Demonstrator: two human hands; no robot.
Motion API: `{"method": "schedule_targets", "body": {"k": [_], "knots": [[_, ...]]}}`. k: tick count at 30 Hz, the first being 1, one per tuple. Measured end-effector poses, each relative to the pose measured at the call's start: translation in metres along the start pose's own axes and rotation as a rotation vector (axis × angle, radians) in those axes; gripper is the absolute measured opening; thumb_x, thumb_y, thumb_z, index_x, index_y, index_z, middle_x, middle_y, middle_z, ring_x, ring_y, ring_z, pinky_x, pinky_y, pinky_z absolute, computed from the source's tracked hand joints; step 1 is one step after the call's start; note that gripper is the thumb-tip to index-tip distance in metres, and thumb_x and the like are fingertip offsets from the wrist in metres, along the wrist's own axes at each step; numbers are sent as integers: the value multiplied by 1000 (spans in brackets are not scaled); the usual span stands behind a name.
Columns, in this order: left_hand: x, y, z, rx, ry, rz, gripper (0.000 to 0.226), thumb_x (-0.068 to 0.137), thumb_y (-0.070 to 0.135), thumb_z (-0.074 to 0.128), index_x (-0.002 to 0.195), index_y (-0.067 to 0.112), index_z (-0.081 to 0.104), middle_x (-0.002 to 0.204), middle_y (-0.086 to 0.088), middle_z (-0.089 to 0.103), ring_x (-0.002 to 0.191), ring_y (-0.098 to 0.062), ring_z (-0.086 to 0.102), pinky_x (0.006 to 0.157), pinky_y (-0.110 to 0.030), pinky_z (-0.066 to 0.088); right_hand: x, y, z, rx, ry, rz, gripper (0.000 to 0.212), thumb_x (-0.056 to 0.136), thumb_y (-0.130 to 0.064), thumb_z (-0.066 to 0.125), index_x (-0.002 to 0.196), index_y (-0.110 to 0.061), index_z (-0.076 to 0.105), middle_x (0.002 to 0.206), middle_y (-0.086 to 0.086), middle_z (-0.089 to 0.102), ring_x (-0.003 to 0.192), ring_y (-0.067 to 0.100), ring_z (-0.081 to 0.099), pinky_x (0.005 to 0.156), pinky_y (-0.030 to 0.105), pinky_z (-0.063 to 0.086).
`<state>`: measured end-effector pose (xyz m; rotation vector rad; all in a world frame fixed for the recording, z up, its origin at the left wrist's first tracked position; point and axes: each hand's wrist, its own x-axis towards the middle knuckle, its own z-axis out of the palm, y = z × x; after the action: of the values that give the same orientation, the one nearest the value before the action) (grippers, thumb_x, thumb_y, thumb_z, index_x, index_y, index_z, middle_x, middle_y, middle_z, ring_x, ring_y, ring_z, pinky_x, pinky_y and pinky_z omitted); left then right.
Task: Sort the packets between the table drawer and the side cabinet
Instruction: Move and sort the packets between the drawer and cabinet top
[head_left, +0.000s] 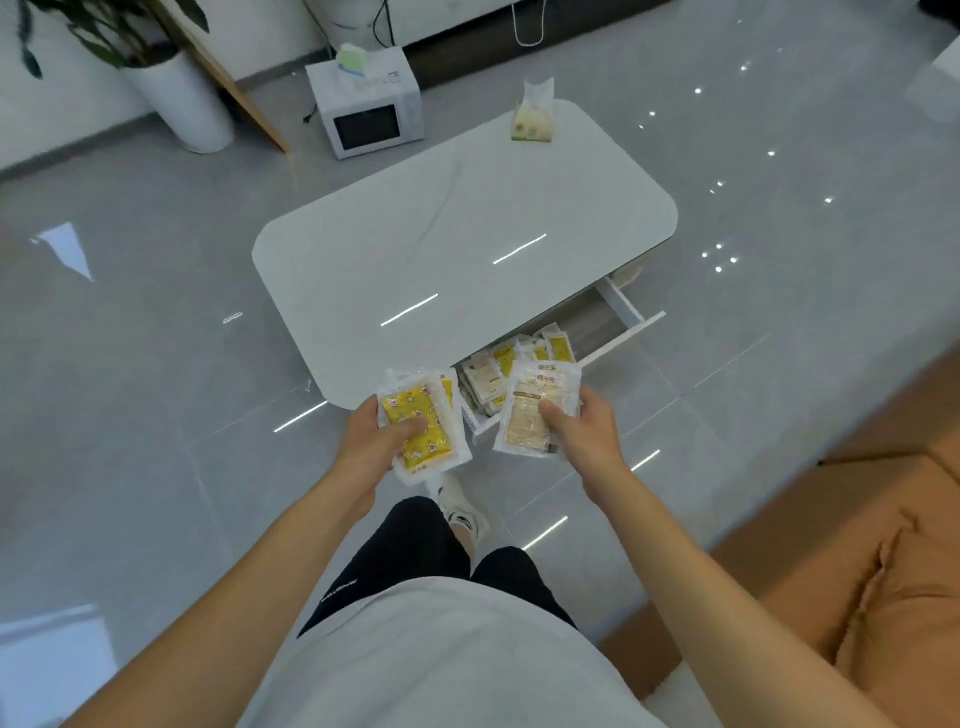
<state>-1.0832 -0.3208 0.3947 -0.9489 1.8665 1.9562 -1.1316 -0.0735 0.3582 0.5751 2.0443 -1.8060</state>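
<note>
My left hand (376, 441) grips a small stack of yellow packets (421, 423) in clear wrappers, thumb across the top one. My right hand (576, 423) holds a stack of beige packets (535, 410) the same way. Both stacks hover above the floor in front of the open table drawer (623, 312). Inside the drawer lie several more yellow and beige packets (511, 364), mixed at its near end; its far end shows bare wood. The side cabinet is not in view.
The white coffee table (457, 249) carries a tissue pack (535, 117) at its far edge. A white microwave (366, 106) and a potted plant (176, 98) stand on the floor behind. A tan sofa (883, 545) is at my right. My legs stand close to the drawer.
</note>
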Motion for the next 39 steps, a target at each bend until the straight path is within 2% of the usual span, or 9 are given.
{"method": "schedule_targets", "body": {"k": [4,10,13,17,22,28,33,36,39], "knots": [[78,2,29,-5,-3,-56,33,88,8,75,118,20,66,108,1,76,98,-19,74,79,-33,60,74,-3,1,-64,27,54,29,97,-17,68,126,-19,63,114,-3,73,99,15,73,65,21,59],[215,-27,88,46,-44,-159,38,88,9,75,123,19,63,109,3,75,97,-14,73,66,-20,57,211,32,-3,-122,69,124,28,96,-11,67,123,-16,63,112,0,74,97,16,74,70,30,63],[283,-61,112,54,-48,-239,35,87,8,75,119,21,65,107,3,76,94,-14,74,68,-23,58,288,71,1,-179,75,140,25,95,-12,67,119,-18,64,110,-1,73,97,15,73,71,30,63],[367,-115,137,67,1,-325,36,86,6,74,119,19,66,107,-1,77,96,-19,75,75,-35,61,387,130,12,-302,52,167,22,92,-19,69,114,-21,63,109,1,71,96,20,72,79,45,64],[446,-175,171,19,85,-454,25,89,6,72,107,23,66,105,-2,76,90,-18,74,72,-33,59,479,186,17,-472,4,188,26,95,-17,66,121,-17,62,114,1,70,102,24,71,82,46,63],[495,-213,200,46,58,-440,34,90,8,74,122,18,66,111,0,74,93,-16,74,66,-29,61,537,223,15,-647,-19,184,26,96,-19,66,121,-11,60,116,6,69,103,28,69,83,48,62],[512,-218,208,41,81,-414,38,91,11,74,125,18,61,120,-3,70,105,-20,70,85,-39,60,551,233,17,-641,-63,200,39,97,-15,64,134,-13,53,125,7,65,110,27,67,84,43,62],[511,-214,204,189,25,-434,66,90,20,76,145,18,40,135,-8,58,116,-25,61,94,-42,55,546,227,16,-714,-158,209,55,99,-15,60,149,-15,39,135,8,56,115,26,60,80,35,57],[496,-201,198,423,-19,-381,74,91,26,73,152,19,33,143,-9,52,119,-25,56,101,-42,50,535,216,9,-918,-200,94,59,97,-21,60,151,-15,38,141,11,50,130,31,47,101,47,50]]}}
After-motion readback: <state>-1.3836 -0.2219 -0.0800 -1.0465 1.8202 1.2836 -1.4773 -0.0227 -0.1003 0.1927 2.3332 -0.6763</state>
